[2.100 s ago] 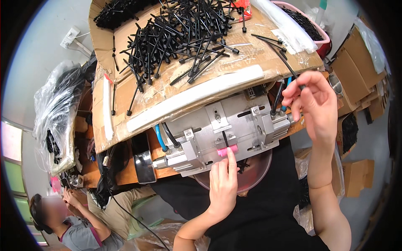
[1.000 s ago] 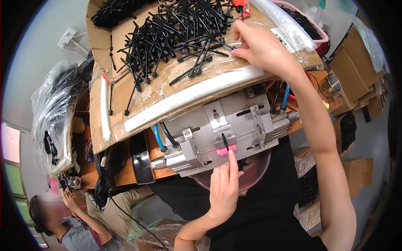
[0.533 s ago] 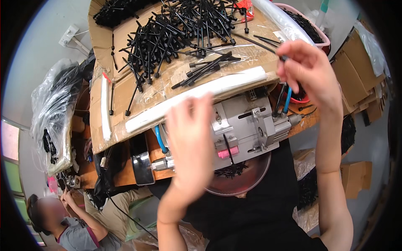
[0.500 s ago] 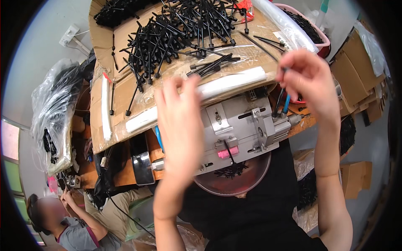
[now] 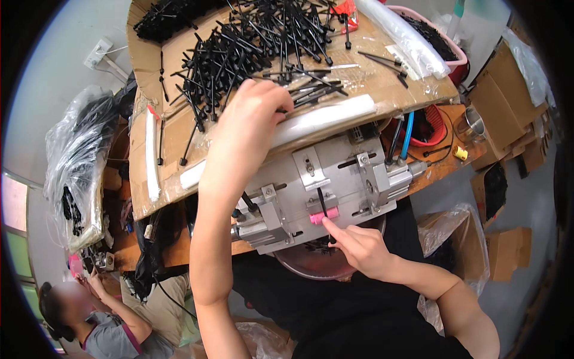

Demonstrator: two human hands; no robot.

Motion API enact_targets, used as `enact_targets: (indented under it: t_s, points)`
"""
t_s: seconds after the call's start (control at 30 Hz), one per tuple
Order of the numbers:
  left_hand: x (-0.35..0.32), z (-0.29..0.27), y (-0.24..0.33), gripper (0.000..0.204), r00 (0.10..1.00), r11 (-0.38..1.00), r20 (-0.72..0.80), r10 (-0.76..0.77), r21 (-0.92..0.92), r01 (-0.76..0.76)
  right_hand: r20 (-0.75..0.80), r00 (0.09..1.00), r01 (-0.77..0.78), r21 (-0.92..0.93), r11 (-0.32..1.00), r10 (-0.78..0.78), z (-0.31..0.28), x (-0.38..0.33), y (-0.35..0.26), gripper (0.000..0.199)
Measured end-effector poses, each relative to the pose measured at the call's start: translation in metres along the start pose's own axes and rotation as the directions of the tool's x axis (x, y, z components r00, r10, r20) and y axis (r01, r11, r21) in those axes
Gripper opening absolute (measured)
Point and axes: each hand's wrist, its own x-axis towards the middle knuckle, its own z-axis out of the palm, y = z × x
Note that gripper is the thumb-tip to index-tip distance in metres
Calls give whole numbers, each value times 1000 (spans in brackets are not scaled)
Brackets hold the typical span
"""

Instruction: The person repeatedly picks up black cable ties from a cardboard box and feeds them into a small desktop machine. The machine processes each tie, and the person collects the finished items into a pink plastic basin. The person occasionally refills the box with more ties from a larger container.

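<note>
the grey metal machine [image 5: 326, 185] sits at the near edge of the desk [image 5: 445, 164], and everything else is told from it. a short black rod [image 5: 322, 202] stands in the slot at the middle of the machine's front face, just above a small pink block [image 5: 324, 216]. the right hand [image 5: 362, 248] comes in below the machine, its forefinger stretched out and its tip touching the pink block; the other fingers are curled in and the grip grasps nothing.

the left hand [image 5: 248, 128] reaches over the machine's far left corner onto the cardboard sheet [image 5: 239, 102] that lies above and behind the machine. its fingers are bent down onto a few loose black rods [image 5: 311, 90] at the sheet's near edge; whether the grip has closed on one i cannot tell, since the back of the hand hides the fingertips. the left forearm crosses the machine's left end and hides part of it.

further behind the machine a large heap of black rods [image 5: 251, 42] covers the cardboard. a white foam strip [image 5: 326, 116] runs along the cardboard's near edge, right above the machine. blue tubes [image 5: 407, 134] rise from the machine's right side, with a red basket [image 5: 430, 125] and a metal cup [image 5: 472, 122] beyond them. a round metal bowl [image 5: 323, 263] sits under the machine. a clear bag of black parts [image 5: 78, 173] hangs far left of the machine, and another person [image 5: 101, 323] sits below it.
</note>
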Motion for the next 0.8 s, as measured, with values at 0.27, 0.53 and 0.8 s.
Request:
enact_targets:
  t_s: [0.27,0.53,0.8]
  points:
    - [-4,-2,-21,11,989,977,142,-42,-200,71,47,986,167,-127,978,-162,-65,58,1,47]
    - [-6,-17,-16,17,961,939,259,-95,-298,173,288,953,55,-473,879,96,-99,286,57,22]
    - [-21,-12,-15,17,980,926,141,-140,-331,180,431,891,47,-394,918,139,-90,305,54,20]
